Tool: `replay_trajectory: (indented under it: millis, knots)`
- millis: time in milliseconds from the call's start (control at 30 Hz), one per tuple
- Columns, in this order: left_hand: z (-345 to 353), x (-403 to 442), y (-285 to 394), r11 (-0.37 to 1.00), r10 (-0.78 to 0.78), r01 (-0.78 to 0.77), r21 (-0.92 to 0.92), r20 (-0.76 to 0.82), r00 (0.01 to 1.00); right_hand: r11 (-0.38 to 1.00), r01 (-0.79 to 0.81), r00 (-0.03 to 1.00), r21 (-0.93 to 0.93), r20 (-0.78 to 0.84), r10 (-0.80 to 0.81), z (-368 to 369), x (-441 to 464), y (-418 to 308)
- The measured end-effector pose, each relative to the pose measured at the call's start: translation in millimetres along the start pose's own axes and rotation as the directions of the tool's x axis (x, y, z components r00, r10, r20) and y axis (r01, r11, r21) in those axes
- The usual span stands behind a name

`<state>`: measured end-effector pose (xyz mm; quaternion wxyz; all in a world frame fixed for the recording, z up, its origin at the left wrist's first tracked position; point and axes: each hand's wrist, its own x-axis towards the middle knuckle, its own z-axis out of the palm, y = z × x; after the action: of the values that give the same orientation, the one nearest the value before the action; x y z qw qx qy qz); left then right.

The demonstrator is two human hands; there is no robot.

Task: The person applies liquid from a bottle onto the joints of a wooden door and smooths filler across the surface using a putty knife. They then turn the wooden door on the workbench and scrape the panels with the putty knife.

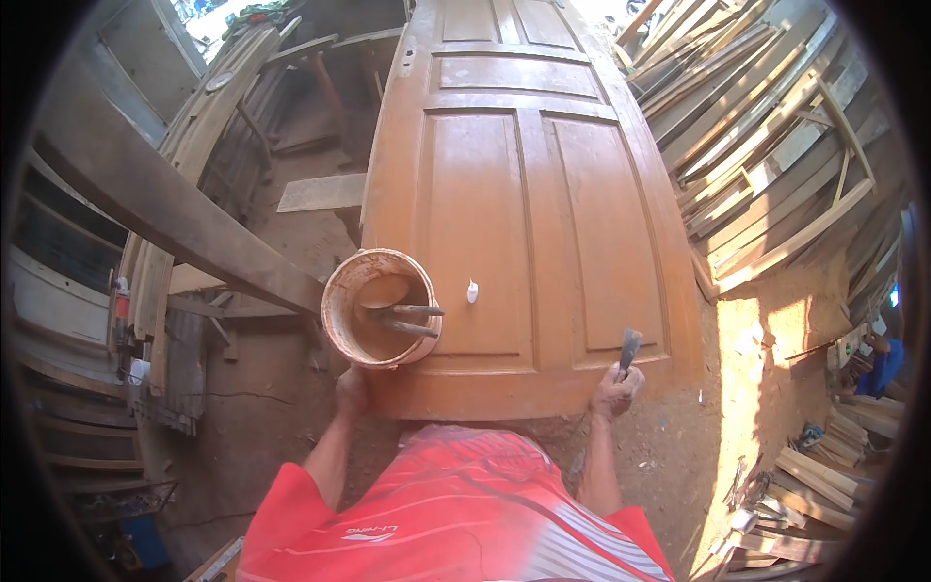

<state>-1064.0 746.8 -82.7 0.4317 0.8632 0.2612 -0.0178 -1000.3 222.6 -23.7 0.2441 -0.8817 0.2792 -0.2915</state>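
Note:
A brown panelled wooden door (pixel 480 194) lies in front of me. On its near left corner stands a round bucket (pixel 380 308) with a stained rim, brownish contents and two handles sticking out over its right side. My left hand (pixel 351 390) is just below the bucket at the door's left corner, its fingers mostly hidden. Near the right corner my right hand (pixel 617 392) is closed around a scraper (pixel 629 351), blade pointing up. A small white tube-like object (pixel 472 291) rests on the door right of the bucket.
Wooden planks and frames (pixel 756 145) are stacked along the right. A thick beam (pixel 184 204) slants in from the upper left toward the bucket. Wood scraps (pixel 815 485) lie on the ground at the lower right. Part of a person in blue (pixel 881 369) shows at the far right.

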Motion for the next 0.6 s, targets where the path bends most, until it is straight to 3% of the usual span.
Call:
replay_trajectory:
  millis: [67,133,167,233,367,467,533,600]
  knots:
    - [4.9,1.9,-5.1,1.0,0.005,-0.004,0.025,-0.022,1.0,0.999,-0.031,0.999,-0.032,0.021,0.031,-3.0,0.1,-4.2]
    - [9.6,2.3,-9.4,0.953,0.23,-0.205,0.222,-0.095,0.969,1.0,-0.012,1.0,-0.024,0.012,0.012,-1.0,-1.1,-1.1]
    - [8.0,4.4,-12.4,0.951,0.239,-0.214,0.225,-0.092,0.967,1.0,0.015,1.0,-0.022,0.002,-0.015,-0.4,-0.5,1.3]
    - [6.8,6.5,-9.8,0.998,0.038,-0.04,-0.042,-0.033,0.999,0.999,0.034,0.999,-0.038,-0.017,-0.034,1.1,1.8,5.1]
    - [1.7,2.7,-13.0,0.994,0.08,-0.079,0.07,-0.021,0.997,0.999,0.03,1.0,-0.01,-0.007,-0.03,-2.6,0.9,-1.3]
    - [7.6,8.1,-28.6,0.965,0.259,-0.256,0.047,-0.05,0.965,0.999,0.045,0.997,-0.017,-0.059,-0.046,-2.8,1.5,-6.2]
    - [2.4,1.2,-2.9,0.994,-0.027,0.026,-0.108,-0.01,1.0,0.999,0.036,0.998,-0.008,-0.041,-0.037,-4.5,1.4,-7.0]
    - [1.9,-2.3,4.6,0.994,-0.001,-0.002,-0.111,-0.02,1.0,1.0,0.028,0.999,-0.001,-0.022,-0.028,-5.6,1.2,-6.9]
